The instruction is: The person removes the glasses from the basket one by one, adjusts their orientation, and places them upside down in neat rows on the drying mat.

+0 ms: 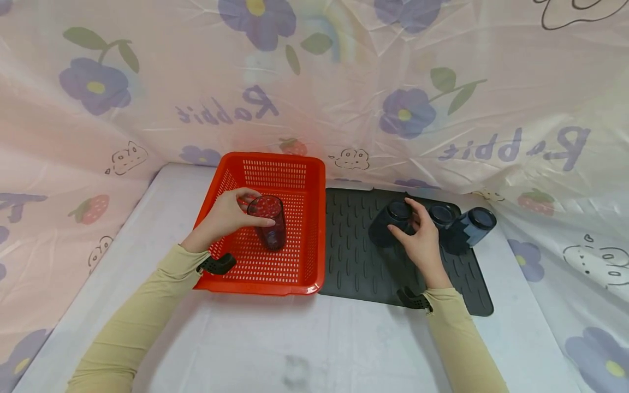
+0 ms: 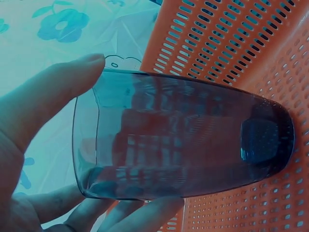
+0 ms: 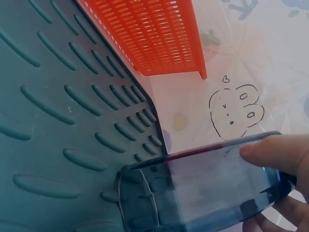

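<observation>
In the head view my left hand (image 1: 223, 218) grips a clear bluish drinking glass (image 1: 275, 232) near its rim, thumb on one side and fingers on the other. That glass stands mouth up inside the red basket (image 1: 320, 229); whether its base touches the basket floor I cannot tell. Over the dark ribbed mat (image 1: 354, 262), my right hand (image 1: 421, 240) holds a second blue glass (image 1: 378, 232) near its base, mouth down. The right wrist view shows this glass (image 3: 207, 188) with its rim at the mat's surface. Beside that hand are two more upside-down glasses, one glass (image 1: 442, 214) partly hidden behind another glass (image 1: 474, 226).
The slotted basket stands directly left of the mat, on a white-covered table (image 1: 344, 349). Behind them hangs a pink patterned curtain (image 1: 334, 98), close to the basket's back edge. Both wrists wear black straps.
</observation>
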The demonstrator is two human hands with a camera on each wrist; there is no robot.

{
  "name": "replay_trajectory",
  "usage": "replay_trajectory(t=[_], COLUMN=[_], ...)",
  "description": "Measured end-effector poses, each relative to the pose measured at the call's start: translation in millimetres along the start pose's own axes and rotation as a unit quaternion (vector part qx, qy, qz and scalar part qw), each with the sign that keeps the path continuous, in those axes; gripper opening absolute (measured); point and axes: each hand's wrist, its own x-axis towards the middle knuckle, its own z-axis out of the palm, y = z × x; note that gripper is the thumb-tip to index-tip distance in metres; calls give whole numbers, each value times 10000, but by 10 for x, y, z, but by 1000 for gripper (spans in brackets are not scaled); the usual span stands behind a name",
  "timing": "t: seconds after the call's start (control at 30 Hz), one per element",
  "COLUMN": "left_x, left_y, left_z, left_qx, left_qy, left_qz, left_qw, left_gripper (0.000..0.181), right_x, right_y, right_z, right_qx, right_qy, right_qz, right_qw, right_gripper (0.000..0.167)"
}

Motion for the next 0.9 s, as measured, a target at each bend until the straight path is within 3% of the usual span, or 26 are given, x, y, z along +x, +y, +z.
replay_trajectory(t=[0.3, 0.5, 0.6, 0.77, 0.9], left_x=[-20, -39, -77, -144, -126], left_y=[37, 84, 170, 329, 306], left_z=[-38, -66, -90, -122, -112], left_qx=[-145, -691, -1125, -1946, -2153], left_qy=[257, 467, 510, 660, 792], left_qz=[-133, -245, -381, -398, -325], left_qw=[9995, 9962, 9916, 9778, 9728], left_gripper=[77, 76, 75, 72, 68], right_x=[14, 18, 16, 17, 18], right_y=[-2, -11, -10, -31, -37], right_z=[-8, -23, -26, -35, -37], right_qx=[-17, 16, 48, 78, 41], right_qy=[-13, -49, -80, -110, -117], right_qz=[87, 115, 132, 162, 186], right_qw=[10000, 9999, 9999, 9998, 9997], right_gripper=[70, 69, 69, 69, 69])
